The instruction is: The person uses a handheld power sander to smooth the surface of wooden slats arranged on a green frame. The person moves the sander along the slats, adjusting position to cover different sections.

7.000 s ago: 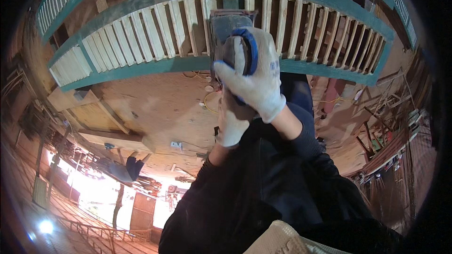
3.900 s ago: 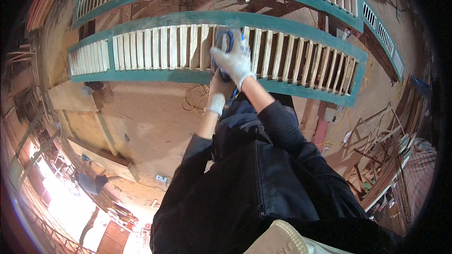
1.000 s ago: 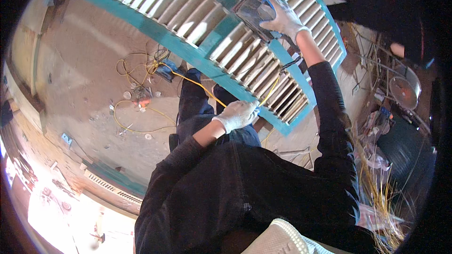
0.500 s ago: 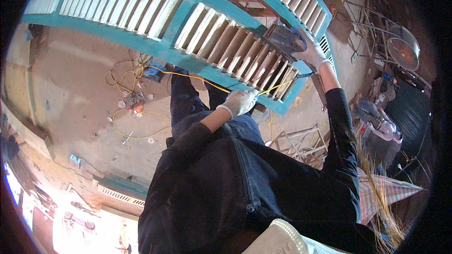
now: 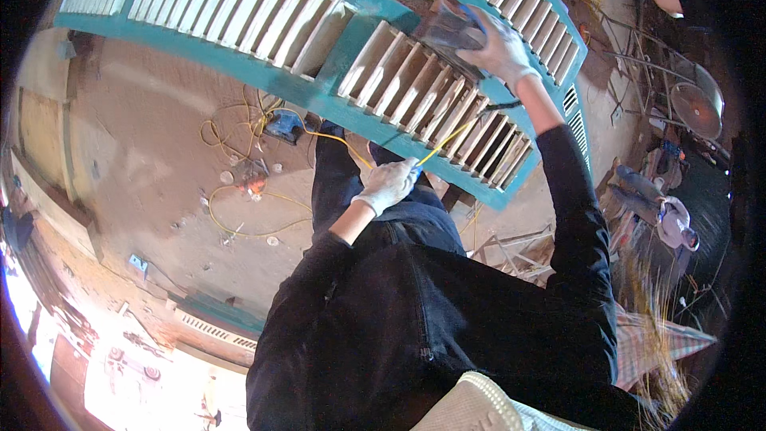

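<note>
A long teal louvred shutter (image 5: 319,92) with pale slats lies in front of me. My right hand (image 5: 496,52), in a white glove, is closed on a dark, boxy corded power sander (image 5: 453,32) at the shutter's far rail. Its underside is hidden. A yellow cord (image 5: 444,142) runs from the sander's dark cable end across the slats to my left hand (image 5: 388,185). That hand, also gloved, is closed around the cord near the shutter's near edge, in front of my body.
A second teal louvred shutter (image 5: 523,0) lies beyond the first. Cord coils and a blue object (image 5: 283,124) are on the floor at left. A metal frame (image 5: 515,251) stands below the shutter's right end. Another person (image 5: 674,219) is at far right, near a round fan-like object (image 5: 696,106).
My right hand has moved the sander leftward along the shutter, away from its right end. My left hand has also shifted left, still holding the cord. The view has shifted slightly.
</note>
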